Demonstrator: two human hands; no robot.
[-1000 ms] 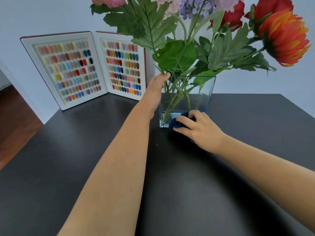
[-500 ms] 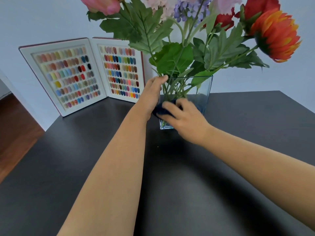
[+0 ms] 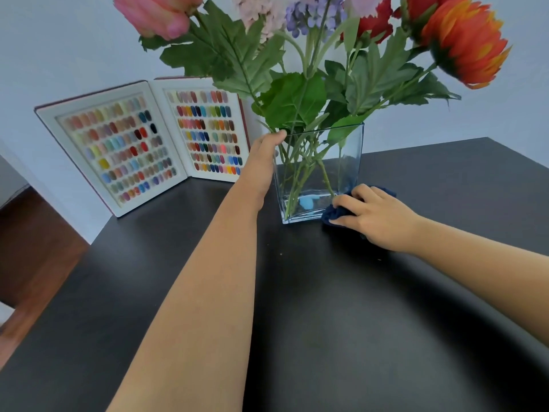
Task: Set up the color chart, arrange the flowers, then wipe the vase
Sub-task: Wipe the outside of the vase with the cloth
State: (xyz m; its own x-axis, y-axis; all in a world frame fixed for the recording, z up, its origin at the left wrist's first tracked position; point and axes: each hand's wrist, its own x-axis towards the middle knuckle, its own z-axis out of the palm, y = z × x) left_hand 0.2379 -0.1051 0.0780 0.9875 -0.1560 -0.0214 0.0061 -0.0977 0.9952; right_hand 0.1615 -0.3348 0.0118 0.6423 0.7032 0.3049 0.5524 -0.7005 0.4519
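— What's the surface and room like?
— A matte black table (image 3: 326, 322) against a pale wall (image 3: 59, 40); wooden floor (image 3: 35, 248) past its left edge.
— And the vase (image 3: 319, 173)?
— Clear, square glass, near the table's far edge, stems of the flowers (image 3: 312, 55) inside. The color chart (image 3: 148, 144) stands open at the far left corner.
— The grip?
— Left hand (image 3: 261, 165) lies flat against the vase's left side. Right hand (image 3: 377, 218) is curled around a dark blue cloth (image 3: 335, 214) pressed to its lower right corner.
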